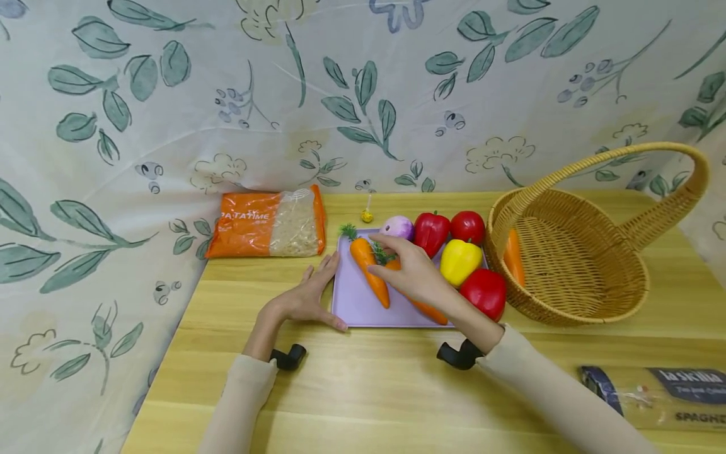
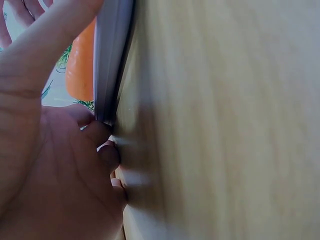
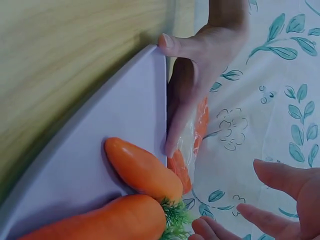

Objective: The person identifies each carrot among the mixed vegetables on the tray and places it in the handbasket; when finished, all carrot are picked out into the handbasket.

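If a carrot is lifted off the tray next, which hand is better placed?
Probably the right hand: it hovers over the carrots, fingers apart, apparently holding nothing. The left hand rests against the left edge of the tray, seemingly better placed for steadying.

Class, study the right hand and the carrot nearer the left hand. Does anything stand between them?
Nothing visible does. The right hand is just above the carrot on the lilac tray; the yellow pepper sits on the hand's other side.

tray point(image 1: 353, 312): smooth matt plastic | basket point(image 1: 567, 252): woven wicker | carrots point(image 1: 375, 287): smooth
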`<state>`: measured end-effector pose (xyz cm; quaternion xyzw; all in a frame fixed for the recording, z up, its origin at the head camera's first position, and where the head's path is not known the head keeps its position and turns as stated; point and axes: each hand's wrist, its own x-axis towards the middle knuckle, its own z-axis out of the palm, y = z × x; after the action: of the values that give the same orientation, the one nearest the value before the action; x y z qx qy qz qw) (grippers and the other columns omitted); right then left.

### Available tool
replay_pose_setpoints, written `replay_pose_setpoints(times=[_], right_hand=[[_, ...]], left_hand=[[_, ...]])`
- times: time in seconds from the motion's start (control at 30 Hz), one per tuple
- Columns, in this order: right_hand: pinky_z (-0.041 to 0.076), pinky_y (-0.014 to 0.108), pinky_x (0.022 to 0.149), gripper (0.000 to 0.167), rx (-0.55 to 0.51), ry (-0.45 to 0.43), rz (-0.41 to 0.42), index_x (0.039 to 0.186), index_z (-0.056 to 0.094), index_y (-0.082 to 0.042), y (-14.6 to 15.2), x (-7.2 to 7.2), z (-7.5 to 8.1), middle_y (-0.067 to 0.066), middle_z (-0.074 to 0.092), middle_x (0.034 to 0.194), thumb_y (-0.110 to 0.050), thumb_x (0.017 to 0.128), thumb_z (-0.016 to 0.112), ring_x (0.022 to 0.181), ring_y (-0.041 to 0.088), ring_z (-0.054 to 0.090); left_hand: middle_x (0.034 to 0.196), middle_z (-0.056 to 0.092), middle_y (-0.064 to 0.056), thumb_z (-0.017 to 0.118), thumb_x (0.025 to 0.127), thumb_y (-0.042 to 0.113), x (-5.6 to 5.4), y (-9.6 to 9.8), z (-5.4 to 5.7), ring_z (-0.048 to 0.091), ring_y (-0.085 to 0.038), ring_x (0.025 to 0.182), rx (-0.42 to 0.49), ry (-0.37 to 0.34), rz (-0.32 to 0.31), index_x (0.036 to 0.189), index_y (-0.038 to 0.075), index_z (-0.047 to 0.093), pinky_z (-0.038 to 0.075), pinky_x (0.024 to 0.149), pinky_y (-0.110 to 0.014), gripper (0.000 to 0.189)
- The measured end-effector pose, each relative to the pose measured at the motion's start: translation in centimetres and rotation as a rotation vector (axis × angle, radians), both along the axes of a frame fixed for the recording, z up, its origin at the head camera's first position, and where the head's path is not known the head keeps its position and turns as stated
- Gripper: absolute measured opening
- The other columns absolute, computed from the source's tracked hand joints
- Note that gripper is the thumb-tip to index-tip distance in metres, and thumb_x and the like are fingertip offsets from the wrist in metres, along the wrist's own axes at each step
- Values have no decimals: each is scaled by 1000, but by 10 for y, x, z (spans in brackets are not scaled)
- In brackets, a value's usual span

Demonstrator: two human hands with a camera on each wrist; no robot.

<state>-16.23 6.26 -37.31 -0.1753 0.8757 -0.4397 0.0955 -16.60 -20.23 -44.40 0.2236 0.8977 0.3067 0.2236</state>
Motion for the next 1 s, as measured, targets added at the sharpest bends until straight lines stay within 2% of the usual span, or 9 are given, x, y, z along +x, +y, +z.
replay_pose_setpoints(times=[0.4, 0.63, 0.77, 1.0], right_hand=[[62, 46, 94, 58, 111, 55, -44, 149, 57, -18, -14, -2, -8, 8, 56, 154, -29, 96, 75, 121, 34, 64], [61, 44, 92, 55, 61, 89, -24, 147, 60, -11, -21, 0, -11, 17, 64, 136, -22, 95, 76, 113, 34, 65], [60, 41, 89, 55, 82, 99, -37, 146, 60, -10, -25, 1, -13, 17, 66, 128, -22, 95, 76, 106, 32, 63], [56, 45, 94, 60, 170, 78, -58, 149, 57, -9, -30, 1, -16, 17, 61, 138, -27, 95, 76, 110, 31, 58]], left_hand=[[175, -14, -5, 93, 71, 51, -1, 0, 0, -15, -24, 163, 2, -9, -5, 166, 9, -10, -12, 131, -54, 146], [175, -14, -4, 93, 71, 50, -1, -1, 0, -15, -23, 163, -3, -6, -6, 166, 10, -11, -12, 131, -54, 146], [175, -14, -4, 93, 71, 51, -1, 0, 0, -16, -23, 162, -4, -9, -6, 166, 10, -11, -12, 131, -54, 146], [175, -14, -5, 93, 71, 51, -1, 0, 1, -16, -23, 162, -2, -16, -6, 166, 9, -11, -12, 131, -54, 147]])
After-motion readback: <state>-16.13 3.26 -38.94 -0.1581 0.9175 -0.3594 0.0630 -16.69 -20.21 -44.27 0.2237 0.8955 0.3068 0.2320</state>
